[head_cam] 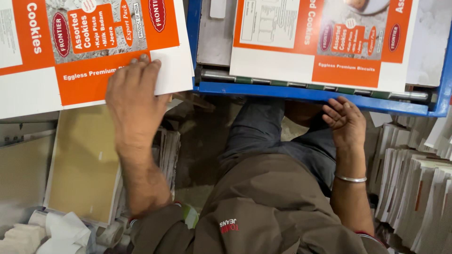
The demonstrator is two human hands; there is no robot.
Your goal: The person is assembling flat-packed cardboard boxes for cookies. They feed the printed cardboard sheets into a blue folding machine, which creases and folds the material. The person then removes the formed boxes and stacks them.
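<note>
My left hand (134,101) lies palm down on the near edge of a flat orange, white and grey printed carton sheet (56,66) at the upper left, fingers pressing its white margin. My right hand (346,120) hangs palm up, fingers loosely curled and holding nothing, just below the blue metal edge (301,93) of a machine bed. A second printed carton sheet (320,37) of the same kind lies on that bed, above a metal roller bar (263,81). A thin metal bangle circles my right wrist.
Plain brown boards (84,164) lie stacked under my left forearm. Stacks of white sheets on edge (419,183) stand at the right, more (167,150) beside my left arm. Crumpled white scraps (52,233) lie at the lower left. My legs fill the middle, over a dark floor.
</note>
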